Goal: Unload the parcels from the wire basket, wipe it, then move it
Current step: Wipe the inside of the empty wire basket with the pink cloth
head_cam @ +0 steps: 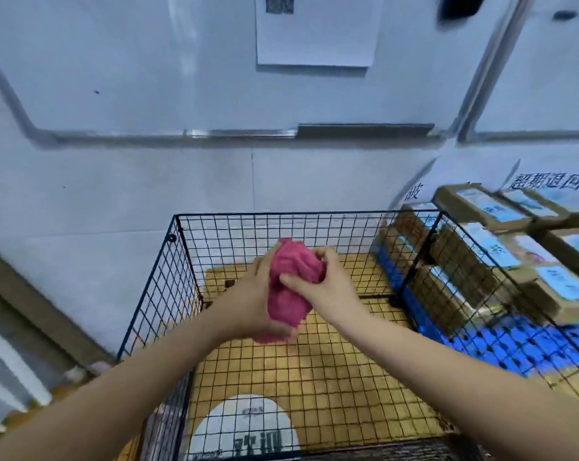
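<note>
A black wire basket [314, 214] stands on the floor in front of me, with nothing inside it; a yellow mat shows through its mesh bottom. Above its middle, both hands hold a bunched pink cloth [291, 287]. My left hand [251, 294] grips the cloth from the left and below. My right hand [318, 284] pinches it from the right. Several brown cardboard parcels [501, 257] with blue-and-white labels are stacked just outside the basket's right wall.
A white wall [148, 181] with a metal rail rises right behind the basket. The parcels rest on a blue perforated platform [530, 341]. Paper signs hang on the wall above them. A white object sits at the far left edge.
</note>
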